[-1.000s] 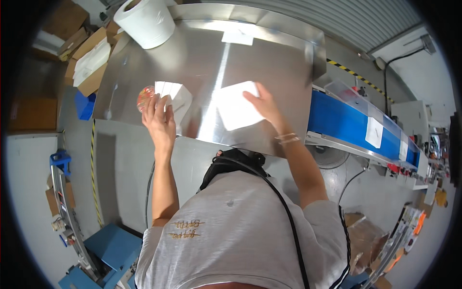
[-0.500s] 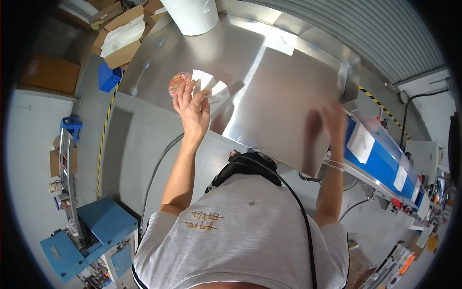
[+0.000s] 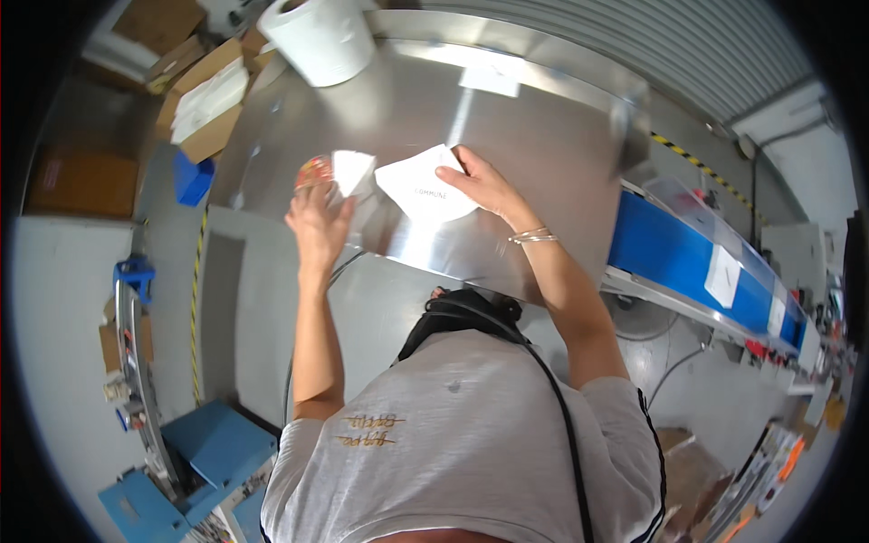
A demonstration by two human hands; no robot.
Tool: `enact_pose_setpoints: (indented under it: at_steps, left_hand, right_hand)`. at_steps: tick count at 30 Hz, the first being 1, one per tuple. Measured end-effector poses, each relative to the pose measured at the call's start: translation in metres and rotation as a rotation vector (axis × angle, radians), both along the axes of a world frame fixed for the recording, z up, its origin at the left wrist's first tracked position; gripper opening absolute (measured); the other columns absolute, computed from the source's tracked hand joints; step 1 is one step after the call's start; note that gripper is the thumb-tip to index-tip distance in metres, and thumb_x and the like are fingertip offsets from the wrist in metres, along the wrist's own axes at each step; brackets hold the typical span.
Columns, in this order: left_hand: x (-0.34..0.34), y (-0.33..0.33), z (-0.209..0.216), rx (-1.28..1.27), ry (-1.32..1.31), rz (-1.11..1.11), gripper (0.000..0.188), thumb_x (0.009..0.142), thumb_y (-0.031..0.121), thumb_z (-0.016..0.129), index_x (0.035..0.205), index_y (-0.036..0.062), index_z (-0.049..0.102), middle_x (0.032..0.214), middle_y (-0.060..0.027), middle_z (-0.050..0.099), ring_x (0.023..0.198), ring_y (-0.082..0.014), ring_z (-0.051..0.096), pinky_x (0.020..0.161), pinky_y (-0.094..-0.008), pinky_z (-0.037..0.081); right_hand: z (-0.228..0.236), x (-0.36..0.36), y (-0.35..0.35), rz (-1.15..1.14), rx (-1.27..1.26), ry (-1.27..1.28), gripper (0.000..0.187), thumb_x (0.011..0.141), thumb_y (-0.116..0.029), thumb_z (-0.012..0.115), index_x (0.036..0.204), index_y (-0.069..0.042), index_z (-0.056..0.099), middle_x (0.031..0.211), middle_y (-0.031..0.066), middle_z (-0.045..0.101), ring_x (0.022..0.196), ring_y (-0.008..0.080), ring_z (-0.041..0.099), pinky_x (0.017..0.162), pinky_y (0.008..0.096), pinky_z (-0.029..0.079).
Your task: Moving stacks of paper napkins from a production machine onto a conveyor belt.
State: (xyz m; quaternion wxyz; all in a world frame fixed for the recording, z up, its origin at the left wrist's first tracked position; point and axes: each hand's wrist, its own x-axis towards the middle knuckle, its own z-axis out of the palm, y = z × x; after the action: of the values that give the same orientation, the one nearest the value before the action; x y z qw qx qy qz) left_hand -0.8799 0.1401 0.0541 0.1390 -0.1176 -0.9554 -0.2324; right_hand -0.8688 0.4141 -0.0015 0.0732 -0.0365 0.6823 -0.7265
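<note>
A flat white paper piece with rounded edges and small dark print is pinched in my right hand, thumb on top, over the metal table. My left hand is at the table's left front side, thumb apart from the fingers. Its fingertips touch or cover the lower edge of a round red-patterned thing, whose kind I cannot make out. Right beside that lie folded white paper pieces, close to my left thumb.
A white roll stands at the table's back left, near an open cardboard box. A white sheet lies at the back. To the right runs a blue conveyor belt carrying white pieces. A black cable hangs across my shirt.
My right hand has come from the table's right side to the middle and now grips a paper piece. The pieces on the belt have shifted farther along. My left hand sits slightly lower.
</note>
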Motion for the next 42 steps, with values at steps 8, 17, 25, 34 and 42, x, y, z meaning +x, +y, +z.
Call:
enact_pose_setpoints:
  at_steps: [8,17,25,34,42]
  left_hand:
    - [0.031,0.072,0.005,0.216,-0.073,-0.119,0.027,0.08,0.01,0.069,0.102,-0.0025,0.062,0.093,-0.0205,0.067,0.078,-0.0327,0.066,0.07,-0.0382,0.051]
    - [0.102,0.183,0.008,0.207,-0.222,-0.37,0.032,0.079,0.017,0.069,0.107,0.0025,0.061,0.093,-0.0216,0.066,0.082,-0.0368,0.065,0.072,-0.0432,0.051]
    - [0.117,0.187,0.01,0.254,-0.179,-0.387,0.038,0.083,0.008,0.063,0.119,0.0168,0.061,0.11,-0.0183,0.062,0.097,-0.0349,0.061,0.08,-0.0415,0.052]
    - [0.12,0.184,0.002,0.263,-0.112,-0.357,0.034,0.083,0.007,0.064,0.115,0.0182,0.067,0.117,-0.0197,0.059,0.099,-0.0343,0.061,0.081,-0.0399,0.052]
    - [0.12,0.185,-0.001,0.293,-0.137,-0.422,0.031,0.081,0.005,0.066,0.109,0.0167,0.07,0.12,-0.0182,0.059,0.104,-0.0331,0.058,0.087,-0.0388,0.049]
  right_hand:
    - [-0.084,0.108,0.155,-0.823,0.792,-0.086,0.036,0.093,-0.038,0.056,0.103,-0.004,0.052,0.088,0.0251,0.064,0.085,0.044,0.062,0.069,0.0444,0.049]
    - [-0.064,0.238,0.329,-1.18,1.096,-0.093,0.039,0.092,-0.042,0.054,0.104,-0.004,0.057,0.092,0.0272,0.062,0.088,0.049,0.058,0.071,0.0506,0.048]
    - [-0.03,0.251,0.341,-1.35,1.784,-0.321,0.051,0.089,-0.046,0.056,0.117,-0.003,0.055,0.113,0.023,0.06,0.1,0.0417,0.057,0.086,0.0458,0.046]
    - [0.016,0.181,0.184,-0.506,0.536,0.146,0.043,0.08,-0.01,0.073,0.12,-0.007,0.057,0.113,0.0066,0.062,0.093,0.0147,0.06,0.076,0.0276,0.051]
    - [0.03,0.135,0.131,-0.145,0.374,0.156,0.043,0.08,-0.011,0.071,0.12,-0.007,0.055,0.117,0.0047,0.057,0.099,0.0132,0.055,0.083,0.0279,0.048]
